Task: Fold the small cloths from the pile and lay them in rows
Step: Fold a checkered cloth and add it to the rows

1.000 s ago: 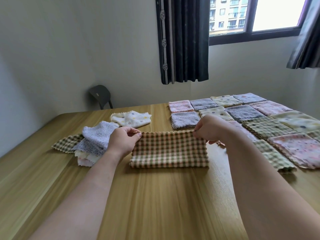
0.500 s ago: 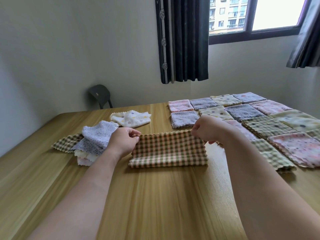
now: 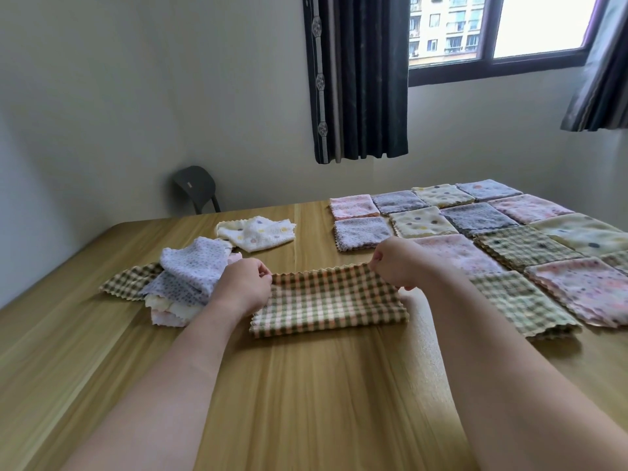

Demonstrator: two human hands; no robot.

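A checked cloth in green, pink and cream lies folded in half on the wooden table in front of me. My left hand pinches its far left corner and my right hand pinches its far right corner, both raised slightly off the table. To the left sits the pile of unfolded cloths, a lilac dotted one on top. Folded cloths lie in rows on the right.
A loose white cloth with coloured dots lies behind the pile. A dark chair stands past the table's far edge by the wall. Dark curtains hang beside the window.
Both hands keep their pinch on the far corners of the checked cloth. They have drawn slightly toward me, and the far edge now sags between them.
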